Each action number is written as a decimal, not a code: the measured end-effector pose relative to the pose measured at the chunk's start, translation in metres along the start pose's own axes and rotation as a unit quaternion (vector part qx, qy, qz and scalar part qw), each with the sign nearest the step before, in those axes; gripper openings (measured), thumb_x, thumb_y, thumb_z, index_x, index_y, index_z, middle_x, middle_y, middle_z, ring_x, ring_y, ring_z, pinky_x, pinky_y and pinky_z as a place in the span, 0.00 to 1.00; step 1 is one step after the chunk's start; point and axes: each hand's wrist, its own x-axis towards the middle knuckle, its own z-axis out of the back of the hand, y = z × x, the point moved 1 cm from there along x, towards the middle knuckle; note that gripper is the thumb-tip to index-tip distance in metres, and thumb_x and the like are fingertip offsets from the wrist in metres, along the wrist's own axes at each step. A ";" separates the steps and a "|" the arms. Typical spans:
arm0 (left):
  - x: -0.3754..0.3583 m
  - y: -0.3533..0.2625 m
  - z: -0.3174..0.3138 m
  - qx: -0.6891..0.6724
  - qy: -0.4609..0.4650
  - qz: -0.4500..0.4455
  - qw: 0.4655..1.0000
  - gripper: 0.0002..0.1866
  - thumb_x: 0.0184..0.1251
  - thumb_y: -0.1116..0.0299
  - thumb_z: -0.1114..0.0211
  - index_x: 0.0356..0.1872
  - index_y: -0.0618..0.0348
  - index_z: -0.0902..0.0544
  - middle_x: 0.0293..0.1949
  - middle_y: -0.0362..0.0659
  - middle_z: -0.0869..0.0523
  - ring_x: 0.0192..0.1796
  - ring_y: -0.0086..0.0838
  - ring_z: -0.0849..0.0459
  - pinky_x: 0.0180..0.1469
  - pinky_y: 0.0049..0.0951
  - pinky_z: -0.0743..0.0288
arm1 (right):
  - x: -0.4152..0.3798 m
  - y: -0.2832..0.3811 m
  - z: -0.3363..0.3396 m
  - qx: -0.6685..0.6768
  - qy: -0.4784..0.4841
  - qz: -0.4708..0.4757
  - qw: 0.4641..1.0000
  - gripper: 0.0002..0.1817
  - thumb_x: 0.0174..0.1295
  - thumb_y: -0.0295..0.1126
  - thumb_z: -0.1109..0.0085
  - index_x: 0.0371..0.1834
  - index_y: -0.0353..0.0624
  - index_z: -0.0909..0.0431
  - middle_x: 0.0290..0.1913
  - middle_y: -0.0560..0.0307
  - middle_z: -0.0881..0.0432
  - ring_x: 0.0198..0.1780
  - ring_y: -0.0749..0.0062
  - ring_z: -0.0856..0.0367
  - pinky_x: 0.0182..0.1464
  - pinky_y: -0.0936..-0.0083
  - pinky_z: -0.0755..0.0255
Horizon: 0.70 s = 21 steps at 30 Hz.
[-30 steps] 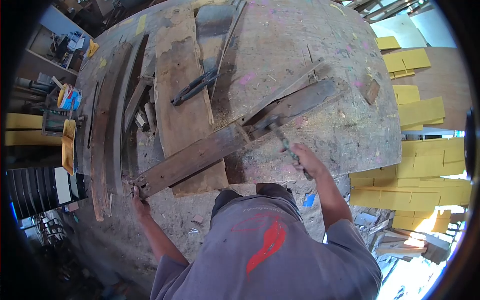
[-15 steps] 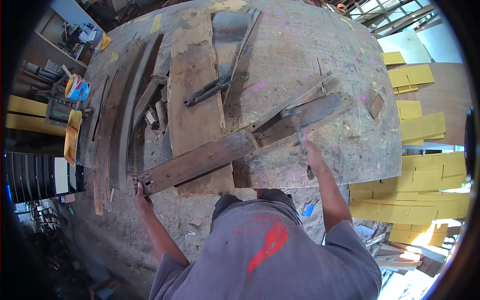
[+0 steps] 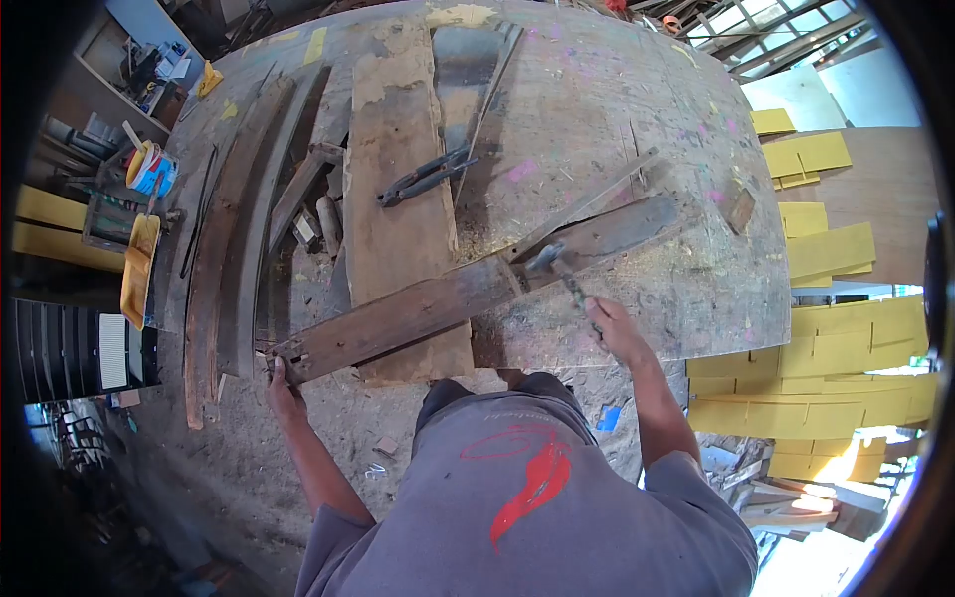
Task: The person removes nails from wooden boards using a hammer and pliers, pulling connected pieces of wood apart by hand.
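Observation:
A long dark weathered plank (image 3: 468, 289) lies slantwise across the round worktable (image 3: 637, 129). My left hand (image 3: 282, 383) grips its near left end, which juts past the table edge. My right hand (image 3: 612, 328) is shut on the handle of a hammer (image 3: 559, 269). The hammer head rests down on the plank near its middle, beside a thinner slat (image 3: 587, 204) that lies along the plank's far side.
A wide pale board (image 3: 398, 189) lies lengthwise on the table with black pliers (image 3: 428, 177) on it. Curved dark strips (image 3: 224, 229) run along the left side. Paint cans (image 3: 149, 169) stand on a shelf at left. Yellow boards (image 3: 826, 239) are stacked at right.
The hammer rose off the plank half a second ago and has come back down onto it. My left hand has stayed on the plank's end.

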 end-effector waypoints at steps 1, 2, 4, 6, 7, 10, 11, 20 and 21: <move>0.001 0.000 0.001 0.001 0.000 0.001 1.000 0.21 0.74 0.62 0.26 0.63 0.58 0.16 0.54 0.39 0.10 0.53 0.27 0.11 0.53 0.30 0.17 | 0.000 -0.003 0.000 -0.042 -0.048 0.034 0.997 0.21 0.81 0.47 0.46 0.57 0.42 0.14 0.26 0.62 0.24 0.24 0.79 0.31 0.29 0.73 0.30; 0.001 0.000 0.002 0.002 0.000 0.003 1.000 0.20 0.74 0.62 0.26 0.62 0.58 0.16 0.54 0.39 0.10 0.53 0.27 0.11 0.52 0.30 0.17 | -0.005 -0.008 -0.002 -0.084 -0.104 0.066 0.989 0.20 0.81 0.46 0.44 0.60 0.43 0.15 0.27 0.61 0.23 0.25 0.77 0.27 0.30 0.72 0.29; 0.000 -0.001 0.002 0.004 0.002 0.011 1.000 0.20 0.74 0.62 0.26 0.62 0.58 0.16 0.54 0.40 0.10 0.53 0.28 0.11 0.50 0.31 0.16 | -0.035 0.023 -0.011 -0.167 -0.218 0.125 0.953 0.20 0.79 0.42 0.40 0.66 0.45 0.16 0.28 0.58 0.19 0.29 0.74 0.20 0.32 0.70 0.25; 0.000 -0.002 0.002 0.008 0.007 0.014 1.000 0.20 0.74 0.62 0.26 0.61 0.58 0.16 0.54 0.40 0.11 0.52 0.28 0.11 0.49 0.31 0.15 | -0.043 0.002 -0.023 -0.211 -0.235 0.248 0.916 0.21 0.75 0.39 0.36 0.67 0.47 0.16 0.33 0.53 0.16 0.32 0.66 0.15 0.36 0.65 0.22; 0.001 -0.002 0.003 0.011 0.009 0.013 1.000 0.20 0.74 0.62 0.26 0.61 0.58 0.16 0.54 0.40 0.11 0.52 0.28 0.11 0.50 0.31 0.15 | -0.049 -0.001 -0.029 -0.241 -0.220 0.278 0.904 0.22 0.73 0.39 0.34 0.68 0.49 0.16 0.33 0.51 0.15 0.33 0.62 0.15 0.37 0.63 0.22; 0.000 -0.006 0.002 0.009 0.014 0.019 1.000 0.20 0.74 0.62 0.26 0.62 0.58 0.16 0.54 0.40 0.11 0.52 0.28 0.11 0.51 0.31 0.14 | -0.076 0.006 -0.050 -0.342 -0.136 0.303 0.879 0.25 0.67 0.38 0.30 0.68 0.56 0.16 0.31 0.48 0.17 0.35 0.50 0.14 0.40 0.58 0.20; 0.000 -0.005 0.002 0.006 0.017 0.023 1.000 0.20 0.74 0.61 0.26 0.62 0.58 0.16 0.53 0.40 0.11 0.52 0.28 0.11 0.51 0.31 0.14 | -0.077 0.002 -0.058 -0.369 -0.128 0.270 0.880 0.26 0.64 0.38 0.28 0.67 0.58 0.15 0.30 0.47 0.17 0.37 0.47 0.14 0.40 0.57 0.20; 0.006 -0.007 0.011 0.018 0.029 0.058 0.998 0.23 0.74 0.61 0.26 0.65 0.55 0.18 0.56 0.39 0.12 0.54 0.26 0.12 0.51 0.30 0.14 | -0.075 -0.015 -0.064 -0.198 -0.290 0.161 0.922 0.24 0.73 0.34 0.35 0.69 0.35 0.22 0.46 0.34 0.12 0.46 0.40 0.11 0.48 0.57 0.18; 0.006 -0.008 0.011 0.022 0.029 0.060 0.998 0.23 0.74 0.61 0.26 0.66 0.55 0.18 0.56 0.39 0.12 0.54 0.27 0.12 0.52 0.31 0.14 | -0.078 -0.007 -0.066 -0.182 -0.267 0.162 0.932 0.24 0.74 0.34 0.35 0.69 0.36 0.23 0.47 0.34 0.12 0.47 0.40 0.10 0.49 0.58 0.18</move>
